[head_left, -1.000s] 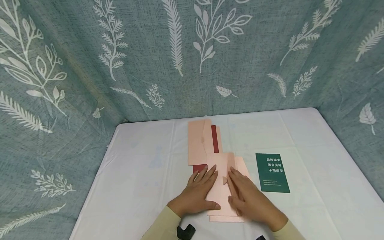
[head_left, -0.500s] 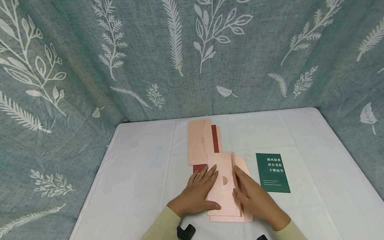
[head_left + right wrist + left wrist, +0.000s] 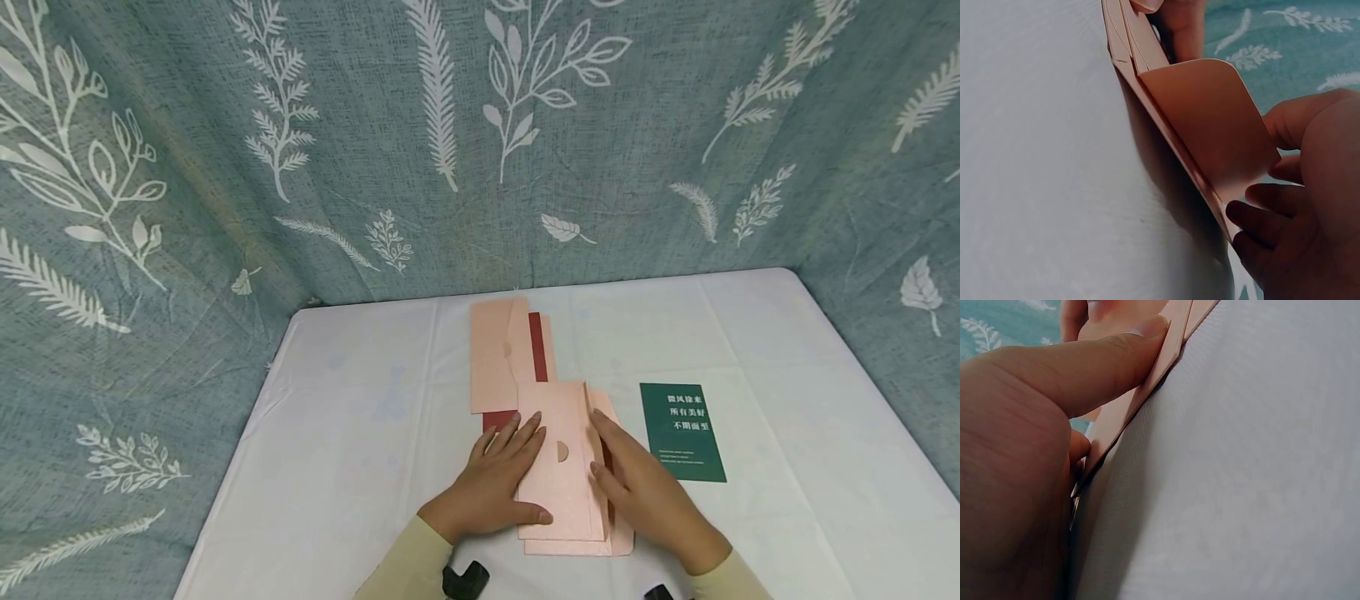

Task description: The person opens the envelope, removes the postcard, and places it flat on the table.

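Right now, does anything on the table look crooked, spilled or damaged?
Nothing looks spilled or visibly damaged. The pink envelopes are stacked unevenly, with dark red paper poking out past their edges, and a flap stands raised at the right hand, probably just from handling.

The envelopes (image 3: 561,417) are pale pink, the card (image 3: 677,437) green with white lettering (image 3: 687,412), the curtain (image 3: 465,233) white-leaved teal.

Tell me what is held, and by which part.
Right hand pinches the pink envelope flap by its outer edge; left hand rests on the envelope, gripping nothing.
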The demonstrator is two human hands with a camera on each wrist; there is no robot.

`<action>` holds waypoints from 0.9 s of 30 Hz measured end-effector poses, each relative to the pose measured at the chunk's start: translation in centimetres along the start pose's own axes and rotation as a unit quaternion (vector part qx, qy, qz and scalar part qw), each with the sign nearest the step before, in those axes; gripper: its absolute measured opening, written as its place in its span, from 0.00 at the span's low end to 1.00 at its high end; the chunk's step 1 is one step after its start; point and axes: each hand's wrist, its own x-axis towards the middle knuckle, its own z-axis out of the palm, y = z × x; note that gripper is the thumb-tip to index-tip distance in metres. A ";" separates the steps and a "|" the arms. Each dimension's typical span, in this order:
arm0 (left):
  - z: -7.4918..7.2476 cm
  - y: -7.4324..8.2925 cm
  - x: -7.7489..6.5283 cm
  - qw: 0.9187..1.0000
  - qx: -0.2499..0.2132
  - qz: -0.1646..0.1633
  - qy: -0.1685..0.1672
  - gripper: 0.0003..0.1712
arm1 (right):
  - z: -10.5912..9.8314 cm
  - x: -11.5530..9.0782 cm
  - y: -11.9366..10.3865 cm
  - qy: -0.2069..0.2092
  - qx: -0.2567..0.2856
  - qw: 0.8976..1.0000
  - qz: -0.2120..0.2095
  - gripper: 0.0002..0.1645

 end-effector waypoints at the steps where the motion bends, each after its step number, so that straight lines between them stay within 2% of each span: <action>1: 0.0 0.0 0.0 1.000 0.000 -0.001 0.000 0.66 | 0.0 0.0 0.0 0.002 -0.002 1.000 0.000 0.42; 16: 0.1 -0.1 -0.1 1.000 -0.010 -0.001 0.003 0.66 | -0.1 -0.1 -0.1 0.006 -0.010 1.000 0.006 0.40; 27: 0.1 0.0 -0.1 1.000 -0.005 -0.001 0.005 0.66 | -0.4 0.0 -0.2 0.010 -0.016 0.999 0.028 0.39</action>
